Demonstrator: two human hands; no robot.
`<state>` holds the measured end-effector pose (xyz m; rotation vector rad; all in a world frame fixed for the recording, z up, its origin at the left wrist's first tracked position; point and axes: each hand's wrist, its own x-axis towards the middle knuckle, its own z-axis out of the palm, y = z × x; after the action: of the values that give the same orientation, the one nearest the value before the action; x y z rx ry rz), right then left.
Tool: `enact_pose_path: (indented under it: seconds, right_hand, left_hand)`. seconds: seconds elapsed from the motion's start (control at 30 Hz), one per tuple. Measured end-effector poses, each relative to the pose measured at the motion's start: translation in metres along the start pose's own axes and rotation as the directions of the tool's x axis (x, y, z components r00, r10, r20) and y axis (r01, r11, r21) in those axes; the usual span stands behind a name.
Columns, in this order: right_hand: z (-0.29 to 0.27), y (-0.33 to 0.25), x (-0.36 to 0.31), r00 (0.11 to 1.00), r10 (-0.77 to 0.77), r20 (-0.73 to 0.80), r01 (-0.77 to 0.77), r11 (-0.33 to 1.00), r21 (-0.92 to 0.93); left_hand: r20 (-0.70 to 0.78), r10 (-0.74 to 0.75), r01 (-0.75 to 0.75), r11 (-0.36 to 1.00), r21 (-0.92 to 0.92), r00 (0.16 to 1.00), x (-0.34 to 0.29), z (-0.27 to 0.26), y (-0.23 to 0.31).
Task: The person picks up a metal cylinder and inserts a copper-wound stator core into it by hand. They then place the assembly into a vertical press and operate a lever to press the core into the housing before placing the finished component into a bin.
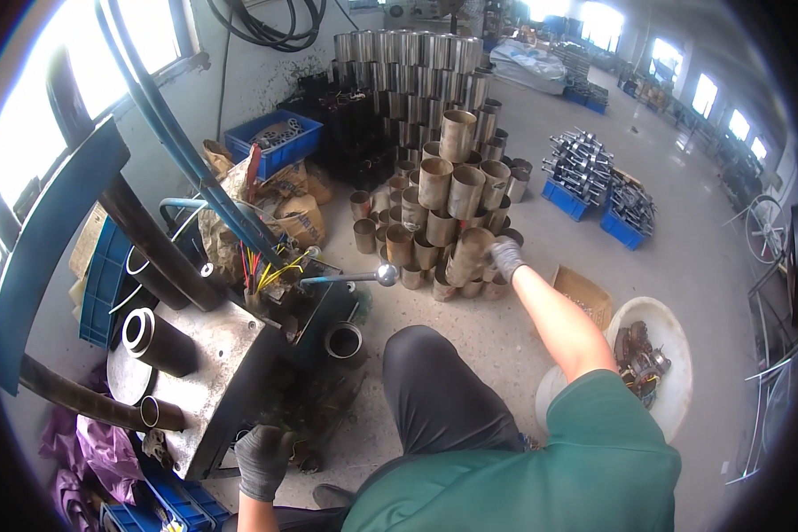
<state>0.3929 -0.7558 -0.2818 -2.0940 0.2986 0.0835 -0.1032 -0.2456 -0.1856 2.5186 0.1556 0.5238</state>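
My right hand (507, 257), in a grey glove, stretches forward to the front of a stack of open metal tubes (436, 182). Its fingers close on the rim of one tilted metal tube (468, 254). My left hand (264, 459), also gloved, is low by the near corner of a machine with a steel top (213, 355). Those fingers are curled, and what they hold, if anything, is hidden. On the machine top stand a dark cylinder with a white ring (160, 341) and a short tube (162, 413).
A lever with a ball end (386, 275) juts from the machine, above a tube on the floor (345, 344). At right are a white tub of metal parts (678, 355), a cardboard box (583, 293) and blue crates (566, 200). Shiny cylinders (408, 53) are stacked behind.
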Motion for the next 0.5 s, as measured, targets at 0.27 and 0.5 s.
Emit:
enact_pose_path:
  seconds: [0.27,0.5]
  right_hand:
    - [-0.046,0.058,0.08,0.827,0.299,-0.476,-0.163,0.938,0.306]
    - [-0.034,0.073,0.11,0.747,0.389,-0.539,-0.307,0.921,0.239]
  left_hand:
    - [0.185,-0.227,0.222,0.974,0.047,0.956,-0.031,0.032,-0.013]
    - [0.134,-0.319,0.307,0.946,0.1,0.938,-0.043,0.05,-0.06]
